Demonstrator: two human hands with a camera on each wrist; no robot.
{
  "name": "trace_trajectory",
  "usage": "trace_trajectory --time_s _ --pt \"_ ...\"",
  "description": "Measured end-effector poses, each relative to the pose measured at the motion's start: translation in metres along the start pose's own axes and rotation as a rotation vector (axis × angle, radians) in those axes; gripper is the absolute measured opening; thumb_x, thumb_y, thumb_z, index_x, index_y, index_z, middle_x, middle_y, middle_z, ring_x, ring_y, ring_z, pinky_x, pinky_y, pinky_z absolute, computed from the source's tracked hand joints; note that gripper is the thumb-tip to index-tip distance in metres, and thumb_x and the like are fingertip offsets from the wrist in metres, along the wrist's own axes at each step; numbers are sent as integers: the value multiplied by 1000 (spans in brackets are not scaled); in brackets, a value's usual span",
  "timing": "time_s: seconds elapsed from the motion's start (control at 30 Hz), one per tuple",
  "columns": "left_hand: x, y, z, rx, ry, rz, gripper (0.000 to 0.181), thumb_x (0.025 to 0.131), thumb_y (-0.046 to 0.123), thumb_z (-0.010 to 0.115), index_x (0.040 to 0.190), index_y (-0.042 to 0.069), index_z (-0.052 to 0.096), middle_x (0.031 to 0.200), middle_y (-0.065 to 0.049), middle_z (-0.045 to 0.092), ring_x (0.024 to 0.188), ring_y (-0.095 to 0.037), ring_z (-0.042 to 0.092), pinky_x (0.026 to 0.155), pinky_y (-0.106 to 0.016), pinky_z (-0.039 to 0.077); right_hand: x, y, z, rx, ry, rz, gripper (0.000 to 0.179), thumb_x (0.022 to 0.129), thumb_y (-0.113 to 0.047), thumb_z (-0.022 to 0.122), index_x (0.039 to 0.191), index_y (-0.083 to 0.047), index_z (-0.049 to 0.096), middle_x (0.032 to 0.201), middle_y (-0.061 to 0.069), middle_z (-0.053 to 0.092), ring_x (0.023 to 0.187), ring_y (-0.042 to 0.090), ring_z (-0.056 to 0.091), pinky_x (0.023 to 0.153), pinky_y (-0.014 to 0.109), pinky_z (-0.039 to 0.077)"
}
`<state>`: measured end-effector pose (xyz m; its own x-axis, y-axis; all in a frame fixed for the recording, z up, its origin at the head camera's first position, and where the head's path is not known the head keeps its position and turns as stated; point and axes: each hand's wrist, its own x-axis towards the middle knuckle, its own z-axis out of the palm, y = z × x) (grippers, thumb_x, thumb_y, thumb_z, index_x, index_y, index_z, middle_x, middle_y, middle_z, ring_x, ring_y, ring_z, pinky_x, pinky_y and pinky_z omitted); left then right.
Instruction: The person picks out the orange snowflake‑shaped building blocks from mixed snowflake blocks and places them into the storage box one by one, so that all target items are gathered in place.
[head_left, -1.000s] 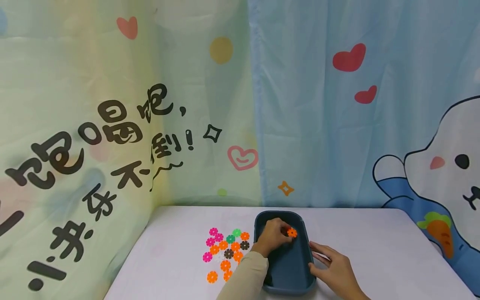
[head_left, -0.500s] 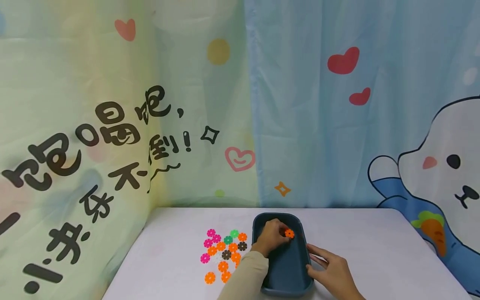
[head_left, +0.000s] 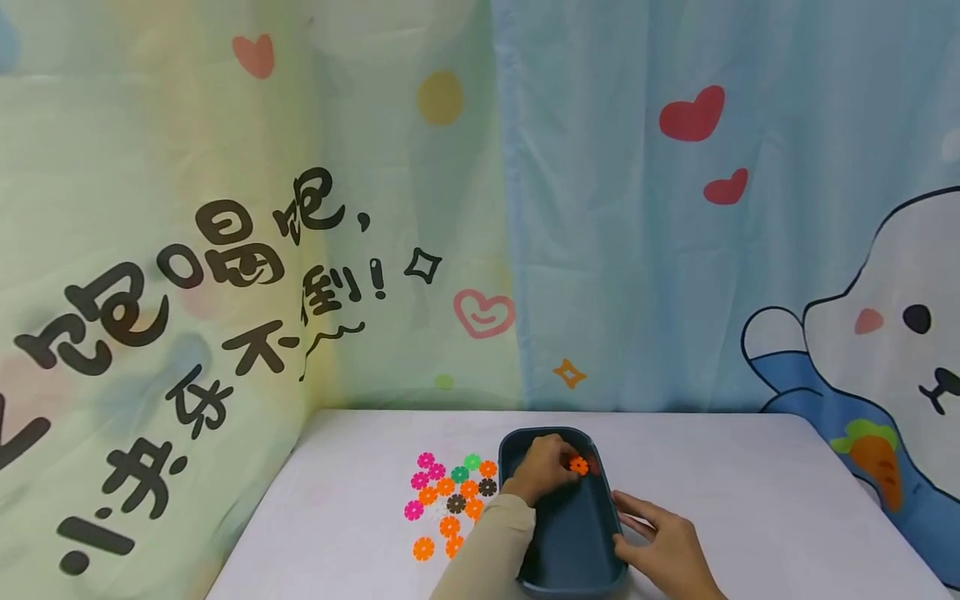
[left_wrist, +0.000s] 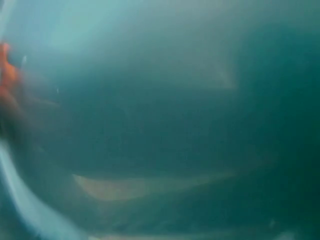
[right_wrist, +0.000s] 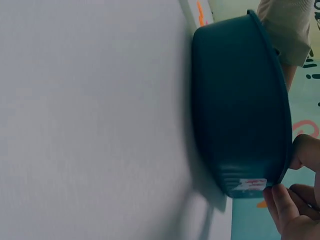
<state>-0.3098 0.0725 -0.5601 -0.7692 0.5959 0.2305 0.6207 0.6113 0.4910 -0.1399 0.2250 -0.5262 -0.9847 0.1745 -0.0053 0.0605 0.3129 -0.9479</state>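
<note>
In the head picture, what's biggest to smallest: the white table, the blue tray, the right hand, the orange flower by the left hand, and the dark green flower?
1. White table
2. Blue tray
3. Right hand
4. Orange flower and dark green flower: too alike to rank

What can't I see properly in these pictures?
Head: part of one orange flower, hidden behind the sleeve.
Left wrist: the shape of the orange thing, blurred and cut off by the left edge.
Right wrist: the inside of the tray, hidden by its own wall; any words on the label, too small.
</note>
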Motion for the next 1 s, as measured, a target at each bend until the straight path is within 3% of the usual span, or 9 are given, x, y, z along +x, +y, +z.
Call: trace_trajectory --time_s 0.3,0.53,0.7,0.87,1.0 --pt "0 -2 1 -72 -52 34 29 74 11 85 101 5 76 90 -1 67 77 -2 60 67 -12 48 -8 0 13 -65 38 16 62 74 4 75 132 3 55 130 23 56 110 35 62 83 23 53" --pt "3 -2 1 -32 -71 75 35 71 14 87 103 6 75 92 0 68 79 -1 59 69 -11 47 -5 1 12 -96 54 -31 63 74 6 77 133 4 55 128 22 57 113 37 60 84 23 53" --pt "4 -1 1 -2 -95 75 34 73 12 85 104 5 74 93 0 67 80 -3 60 70 -11 47 -2 0 11 -90 50 -13 63 74 6 77 133 3 55 128 22 57 114 36 60 84 23 53" --pt "5 -3 0 58 -103 114 32 76 14 84 106 7 74 95 3 65 84 -2 59 74 -10 46 -3 -2 10 -73 40 6 63 75 6 76 133 3 54 129 23 56 113 37 60 84 23 53" --pt "5 -8 -2 43 -119 119 38 73 9 85 109 8 73 98 3 65 86 -2 60 73 -10 46 -2 -3 11 -82 36 6 63 75 6 77 134 3 54 130 23 55 113 37 60 83 23 53"
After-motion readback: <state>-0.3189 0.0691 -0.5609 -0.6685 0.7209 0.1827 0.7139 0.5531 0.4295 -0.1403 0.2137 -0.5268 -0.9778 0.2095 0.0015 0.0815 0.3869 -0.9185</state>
